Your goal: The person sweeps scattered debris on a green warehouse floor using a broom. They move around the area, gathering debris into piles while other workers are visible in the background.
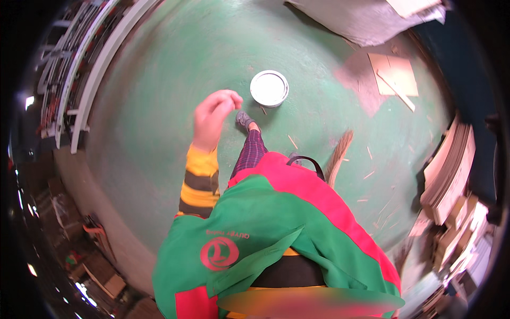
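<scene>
My left hand (215,117) is raised in front of me, its fingers curled together and nothing visible in them. A yellow and black striped sleeve (199,181) covers that forearm. Just right of the hand, lower down on the floor, stands a round bucket (269,89) with a bright white top; the hand does not touch it. My right hand is out of sight, and the green and red jacket (340,212) fills that side. Beyond the jacket show a straw broom head (339,154) and a thin black loop (311,159), whose source I cannot make out.
Scraps of wood litter the green floor (159,80). Flat cardboard (401,72) with a pale strip across it lies at the far right. A grey sheet-covered pile (366,21) is behind it. Stacked boards (451,167) line the right; metal racks (79,69) line the left.
</scene>
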`<state>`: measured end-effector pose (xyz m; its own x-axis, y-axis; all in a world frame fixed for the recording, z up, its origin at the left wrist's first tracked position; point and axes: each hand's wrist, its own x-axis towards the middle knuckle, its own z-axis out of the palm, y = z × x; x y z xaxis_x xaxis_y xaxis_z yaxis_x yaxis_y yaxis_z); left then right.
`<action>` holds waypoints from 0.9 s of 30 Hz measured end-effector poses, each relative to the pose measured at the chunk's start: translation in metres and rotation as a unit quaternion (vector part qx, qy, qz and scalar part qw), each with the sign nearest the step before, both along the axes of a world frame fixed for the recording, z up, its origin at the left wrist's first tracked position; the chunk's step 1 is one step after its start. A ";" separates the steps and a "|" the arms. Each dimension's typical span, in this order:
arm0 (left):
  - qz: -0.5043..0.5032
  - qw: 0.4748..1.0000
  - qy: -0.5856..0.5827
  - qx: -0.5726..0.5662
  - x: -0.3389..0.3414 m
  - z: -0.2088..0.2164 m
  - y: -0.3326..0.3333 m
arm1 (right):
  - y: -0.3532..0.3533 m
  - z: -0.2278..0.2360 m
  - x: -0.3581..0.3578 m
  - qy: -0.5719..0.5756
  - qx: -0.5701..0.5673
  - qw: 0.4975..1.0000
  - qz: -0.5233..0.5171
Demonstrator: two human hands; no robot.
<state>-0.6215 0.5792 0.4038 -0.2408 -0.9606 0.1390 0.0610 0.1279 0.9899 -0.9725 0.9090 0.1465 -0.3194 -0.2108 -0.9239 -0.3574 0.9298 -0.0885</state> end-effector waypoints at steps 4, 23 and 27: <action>0.104 0.918 -0.329 0.197 0.080 -0.173 -0.072 | -0.093 0.024 0.029 0.035 -0.025 0.998 0.047; 0.240 0.861 -0.124 0.430 0.262 -0.345 -0.166 | -0.441 0.066 0.156 0.047 -0.077 0.978 0.190; 0.296 0.806 -0.116 0.499 0.273 -0.377 -0.108 | -0.480 0.051 0.161 0.034 -0.070 0.977 0.199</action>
<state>-0.3486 0.4707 0.0272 0.3916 -0.5229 -0.7571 0.0801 -0.8004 0.5941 -0.8119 0.4293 0.1973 -0.2461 -0.4534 -0.8566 -0.6972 0.6968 -0.1685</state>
